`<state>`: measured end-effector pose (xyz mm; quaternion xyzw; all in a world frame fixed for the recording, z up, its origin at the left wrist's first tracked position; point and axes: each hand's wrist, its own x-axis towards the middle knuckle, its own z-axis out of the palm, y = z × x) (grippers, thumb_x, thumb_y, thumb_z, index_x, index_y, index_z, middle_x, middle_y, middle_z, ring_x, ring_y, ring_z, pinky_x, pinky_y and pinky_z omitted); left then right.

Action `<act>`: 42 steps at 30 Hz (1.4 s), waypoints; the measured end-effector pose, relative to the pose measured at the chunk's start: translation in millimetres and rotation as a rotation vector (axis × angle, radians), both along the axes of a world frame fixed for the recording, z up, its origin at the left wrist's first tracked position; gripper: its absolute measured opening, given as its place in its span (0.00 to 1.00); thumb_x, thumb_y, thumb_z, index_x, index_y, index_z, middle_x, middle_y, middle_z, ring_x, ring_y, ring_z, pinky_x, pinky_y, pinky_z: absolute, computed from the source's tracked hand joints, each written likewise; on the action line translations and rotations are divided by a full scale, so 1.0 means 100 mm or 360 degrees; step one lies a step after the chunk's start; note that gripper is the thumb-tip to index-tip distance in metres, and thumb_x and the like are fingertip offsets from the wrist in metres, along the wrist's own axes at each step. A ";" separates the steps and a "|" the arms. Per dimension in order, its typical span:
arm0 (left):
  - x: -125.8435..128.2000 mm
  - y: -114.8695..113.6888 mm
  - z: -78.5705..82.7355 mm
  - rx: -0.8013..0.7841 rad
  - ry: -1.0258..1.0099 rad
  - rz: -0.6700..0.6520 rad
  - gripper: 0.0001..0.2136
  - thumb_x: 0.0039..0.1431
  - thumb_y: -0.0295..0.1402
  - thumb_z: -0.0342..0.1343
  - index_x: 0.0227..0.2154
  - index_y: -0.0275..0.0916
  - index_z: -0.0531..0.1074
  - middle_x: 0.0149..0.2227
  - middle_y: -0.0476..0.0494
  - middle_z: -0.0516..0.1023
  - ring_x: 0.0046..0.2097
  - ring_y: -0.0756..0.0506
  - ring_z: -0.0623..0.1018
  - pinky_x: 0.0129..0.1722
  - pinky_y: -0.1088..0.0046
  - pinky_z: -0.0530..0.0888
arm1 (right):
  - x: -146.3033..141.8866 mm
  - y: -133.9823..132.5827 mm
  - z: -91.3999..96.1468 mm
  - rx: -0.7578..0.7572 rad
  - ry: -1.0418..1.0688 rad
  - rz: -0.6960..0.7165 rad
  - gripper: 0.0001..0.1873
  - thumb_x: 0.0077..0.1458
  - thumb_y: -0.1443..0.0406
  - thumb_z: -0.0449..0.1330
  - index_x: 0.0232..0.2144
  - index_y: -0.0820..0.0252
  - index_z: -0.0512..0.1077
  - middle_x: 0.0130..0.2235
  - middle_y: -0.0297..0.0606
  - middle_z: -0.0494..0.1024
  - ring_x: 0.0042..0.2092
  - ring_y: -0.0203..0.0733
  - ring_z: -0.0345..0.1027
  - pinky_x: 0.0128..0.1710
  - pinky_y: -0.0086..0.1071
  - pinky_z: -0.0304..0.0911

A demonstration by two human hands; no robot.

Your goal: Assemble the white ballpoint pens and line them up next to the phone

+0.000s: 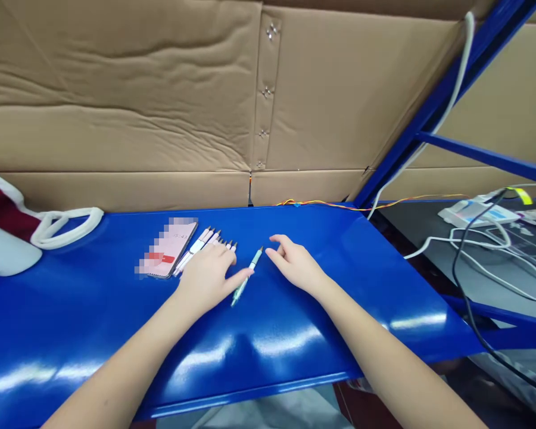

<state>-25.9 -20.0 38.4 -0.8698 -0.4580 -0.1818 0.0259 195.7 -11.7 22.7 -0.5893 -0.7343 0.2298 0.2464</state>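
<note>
My left hand (208, 274) lies over a row of several pale pens (188, 255), covering part of them. Its fingers are spread and its thumb reaches out to a light green pen (254, 262), overlapping its edge; whether it touches is unclear. That green pen lies slanted on the blue table, apart from the row, its dark tip pointing away from me. To its right, my right hand (297, 262) is open and holds nothing, with thumb and forefinger apart near the tip. A phone (172, 247) lies left of the pens, with its screen lit.
The glossy blue table (295, 351) ends in a front edge close to me. At the left stand a pale rounded object (9, 250) and a white looped strap (71, 229). Cardboard (161, 89) lines the back. Cables (486, 238) and a blue frame bar (429, 113) occupy the right.
</note>
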 end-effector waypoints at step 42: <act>0.35 -0.21 -0.08 -0.0392 -0.0228 0.0010 0.11 0.59 0.41 0.50 0.30 0.39 0.69 0.20 0.52 0.72 0.30 0.46 0.72 0.37 0.66 0.63 | -0.17 -0.01 0.06 -0.0577 0.0985 0.0195 0.14 0.51 0.54 0.56 0.26 0.60 0.63 0.26 0.34 0.74 0.26 0.34 0.67 0.26 0.27 0.61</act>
